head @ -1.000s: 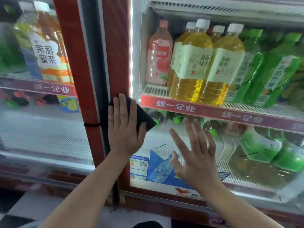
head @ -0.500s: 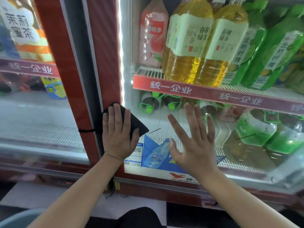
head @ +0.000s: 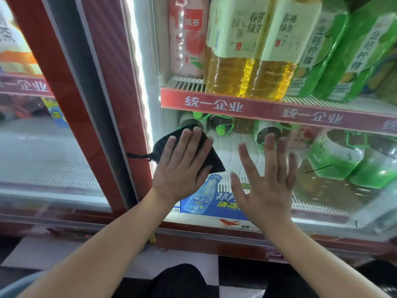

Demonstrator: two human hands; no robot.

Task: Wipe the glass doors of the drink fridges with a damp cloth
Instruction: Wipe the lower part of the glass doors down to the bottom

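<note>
Wiping is the step in hand — the lower pane of the right-hand clear glass fridge door is being worked. A small black damp cloth is pressed flat against that glass under the left hand, whose fingers lie together and extended rather than curled around the fabric; a dark cord from the cloth trails toward nine o'clock across the red metal door frame. At three o'clock from the cloth, the right hand is held with fingers spread and nothing in it; whether its palm touches the glass cannot be told. Behind the pane, yellow tea bottles stand at twelve o'clock on the red-edged wire shelf, with green bottles lying below.

The next move is judged to call for a sweep of the cloth toward three o'clock, firm pressure kept — most of this pane looks uncovered, and the left-hand fridge door is yet to be reached.
</note>
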